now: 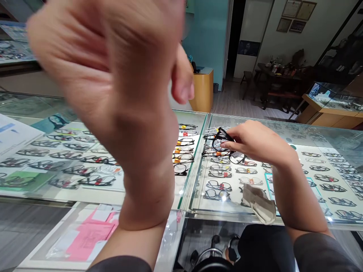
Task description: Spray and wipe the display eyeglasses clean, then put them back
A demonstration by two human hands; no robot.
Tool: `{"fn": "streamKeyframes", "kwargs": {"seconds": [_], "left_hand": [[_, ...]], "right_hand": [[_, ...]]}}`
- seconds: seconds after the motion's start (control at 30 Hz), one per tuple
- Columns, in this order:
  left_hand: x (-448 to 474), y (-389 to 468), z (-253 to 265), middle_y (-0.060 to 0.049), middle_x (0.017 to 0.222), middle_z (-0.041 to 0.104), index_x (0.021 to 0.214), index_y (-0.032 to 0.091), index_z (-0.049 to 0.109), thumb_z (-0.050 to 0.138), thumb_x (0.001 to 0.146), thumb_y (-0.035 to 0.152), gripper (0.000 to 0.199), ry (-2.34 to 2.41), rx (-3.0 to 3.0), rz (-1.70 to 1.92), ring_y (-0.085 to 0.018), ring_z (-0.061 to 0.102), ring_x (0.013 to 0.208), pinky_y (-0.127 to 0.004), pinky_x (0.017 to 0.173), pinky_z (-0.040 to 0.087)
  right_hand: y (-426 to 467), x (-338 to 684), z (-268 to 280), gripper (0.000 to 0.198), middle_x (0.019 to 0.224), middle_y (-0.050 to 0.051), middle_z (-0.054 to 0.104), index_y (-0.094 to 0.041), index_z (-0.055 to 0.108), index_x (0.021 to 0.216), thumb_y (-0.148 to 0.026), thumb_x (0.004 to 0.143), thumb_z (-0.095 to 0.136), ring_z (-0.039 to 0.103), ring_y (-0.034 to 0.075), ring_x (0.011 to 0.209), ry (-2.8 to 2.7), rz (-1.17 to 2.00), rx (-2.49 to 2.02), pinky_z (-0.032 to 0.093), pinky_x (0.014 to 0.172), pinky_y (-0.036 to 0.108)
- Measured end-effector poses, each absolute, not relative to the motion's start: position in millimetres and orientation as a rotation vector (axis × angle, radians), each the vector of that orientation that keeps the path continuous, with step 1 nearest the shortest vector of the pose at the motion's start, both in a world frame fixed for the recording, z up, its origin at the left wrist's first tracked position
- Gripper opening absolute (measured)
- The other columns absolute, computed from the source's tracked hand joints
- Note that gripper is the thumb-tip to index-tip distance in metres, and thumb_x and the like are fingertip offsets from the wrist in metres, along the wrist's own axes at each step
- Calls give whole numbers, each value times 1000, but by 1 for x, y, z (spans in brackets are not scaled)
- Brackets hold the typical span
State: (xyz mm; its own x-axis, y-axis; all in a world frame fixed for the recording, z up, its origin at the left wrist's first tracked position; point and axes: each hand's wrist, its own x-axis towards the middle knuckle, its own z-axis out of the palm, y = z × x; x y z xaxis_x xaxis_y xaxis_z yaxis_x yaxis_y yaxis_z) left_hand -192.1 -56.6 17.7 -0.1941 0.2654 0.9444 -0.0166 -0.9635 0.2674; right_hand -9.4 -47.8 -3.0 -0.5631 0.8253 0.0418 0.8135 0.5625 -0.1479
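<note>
My right hand [255, 145] grips a pair of black-framed eyeglasses [222, 133] at its left side, between thumb and fingers. The glasses are held just above the glass display counter [195, 213], where several other eyeglasses [217, 194] lie in rows. Close to the camera, my left hand [113, 64] is raised and fills the upper left of the view. One fingertip of it shows pointing down, but the other fingers are cut off by the top edge or blurred. On the counter below my right wrist lies a crumpled beige cloth [262, 206].
Lower left, an open white drawer [36, 260] holds pink and white papers [90, 234]. A white printed sheet [14, 136] lies on the left counter. A wheeled stool base [212, 255] stands below. Beyond are a wooden cabinet [204, 92] and a dark table [279, 71].
</note>
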Motion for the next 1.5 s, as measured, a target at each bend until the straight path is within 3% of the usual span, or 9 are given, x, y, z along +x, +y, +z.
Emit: {"fn": "streamKeyframes", "kwargs": {"seconds": [0.03, 0.1, 0.2, 0.33, 0.63, 1.0, 1.13, 1.37, 1.5], "left_hand": [[-194, -56, 19, -1, 64, 33, 61, 24, 38, 56, 100, 72, 64, 416, 1961, 2277, -13, 48, 56, -39, 62, 46], [-197, -58, 21, 1, 64, 48, 66, 24, 49, 72, 96, 60, 52, 766, 2177, 1997, -14, 52, 60, -37, 59, 43], [-198, -59, 19, -1, 77, 69, 79, 24, 64, 81, 87, 57, 38, 1138, 2316, 1459, -19, 63, 71, -37, 63, 48], [-195, -53, 12, -1, 74, 70, 81, 26, 66, 83, 81, 60, 38, 1379, 2272, 1270, -23, 68, 76, -36, 67, 51], [-186, -57, 15, -1, 53, 57, 60, 25, 59, 73, 89, 54, 43, 1488, 2232, 1257, -24, 66, 72, -35, 69, 49], [-169, -49, 3, 0, 57, 67, 65, 22, 69, 76, 91, 35, 29, 1389, 2130, 1511, -16, 58, 53, -33, 59, 40], [-167, -40, -3, 2, 62, 72, 68, 21, 68, 76, 89, 30, 24, 1163, 2123, 1750, -12, 60, 54, -28, 55, 41], [-175, -18, -5, 3, 60, 64, 72, 20, 65, 75, 92, 37, 29, 813, 2047, 2065, -9, 56, 54, -23, 52, 43], [-188, -1, -5, 2, 63, 65, 78, 21, 67, 78, 92, 49, 34, 495, 1919, 2182, -10, 62, 55, -23, 53, 48]], "right_hand": [[-48, -7, -1, 36, 60, -2, 56, -21, 66, 74, -41, 104, 62, 41, 14, 58, -2658, 159, -1415, 20, 64, 33], [-51, -3, 3, 37, 61, -1, 58, -21, 67, 76, -44, 104, 61, 44, 15, 59, -2599, 133, -1422, 20, 64, 33], [-56, 0, 7, 33, 63, -1, 62, -22, 72, 81, -43, 104, 62, 46, 15, 59, -2491, 49, -1426, 21, 64, 33], [-60, -2, 6, 28, 63, 1, 66, -23, 77, 92, -41, 104, 60, 48, 15, 58, -2363, -128, -1442, 22, 63, 32], [-57, -11, 1, 32, 69, 7, 75, -23, 79, 98, -41, 108, 53, 56, 20, 61, -2183, -452, -1534, 23, 64, 34], [-58, -24, -4, 32, 78, 10, 79, -21, 77, 106, -40, 108, 52, 67, 22, 68, -2036, -445, -1736, 26, 62, 32], [-58, -23, -5, 24, 80, 9, 79, -21, 75, 105, -34, 106, 55, 68, 23, 69, -1986, -400, -1659, 30, 63, 31], [-68, -17, -9, 21, 77, 2, 74, -21, 71, 113, -34, 103, 60, 67, 18, 67, -1786, -296, -1224, 40, 65, 28], [-77, -8, -5, 14, 74, -1, 67, -22, 69, 100, -34, 100, 62, 60, 14, 63, -1539, -218, -974, 45, 64, 29]]}}
